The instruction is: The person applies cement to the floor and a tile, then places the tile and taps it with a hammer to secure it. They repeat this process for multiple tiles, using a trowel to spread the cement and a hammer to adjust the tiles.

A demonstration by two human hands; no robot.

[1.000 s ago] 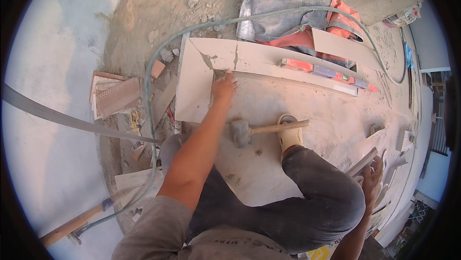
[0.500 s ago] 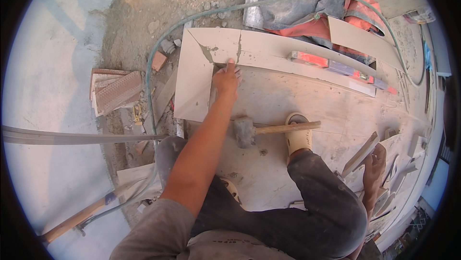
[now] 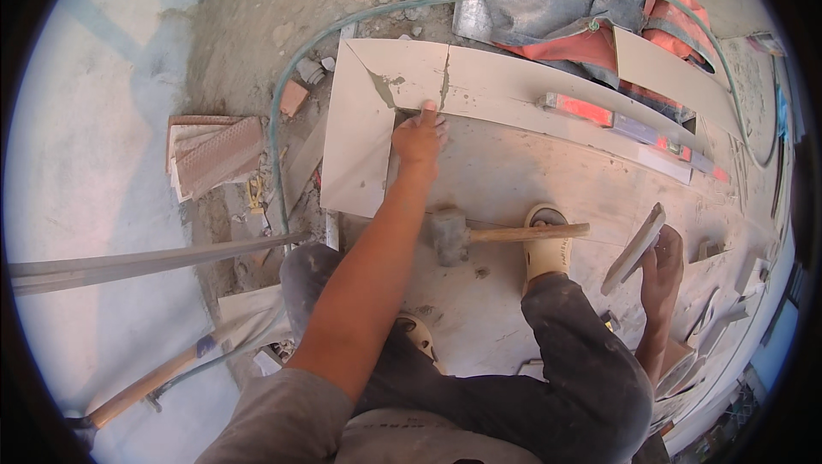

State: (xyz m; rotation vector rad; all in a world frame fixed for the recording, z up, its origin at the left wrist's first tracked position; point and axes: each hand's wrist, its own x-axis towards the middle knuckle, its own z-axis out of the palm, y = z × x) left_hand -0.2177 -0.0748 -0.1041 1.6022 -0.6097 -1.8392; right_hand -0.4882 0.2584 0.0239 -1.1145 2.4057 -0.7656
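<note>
My left hand [image 3: 419,139] grips the inner edge of a pale tile [image 3: 418,70], thumb on top and fingers curled below it. This tile meets another pale tile [image 3: 355,134] at a slanted joint, with grey mortar smears along the seams. At the right, my right hand [image 3: 661,269] is closed on a narrow tile strip [image 3: 632,250], held tilted above the floor. Between my legs lies a rubber mallet [image 3: 450,237], its wooden handle pointing right across my sandal [image 3: 548,250].
A red spirit level [image 3: 586,113] rests on the long tile edging. Beyond it lie grey and red sheeting [image 3: 548,14] and a green hose [image 3: 282,104]. Tile pieces [image 3: 218,151] are stacked left, near a long-handled tool [image 3: 150,378]. Offcuts [image 3: 719,327] lie at far right.
My right hand has come up and inward with the tile strip, clear of the offcuts. My left hand stays at the tile edge. The whole view has shifted slightly.
</note>
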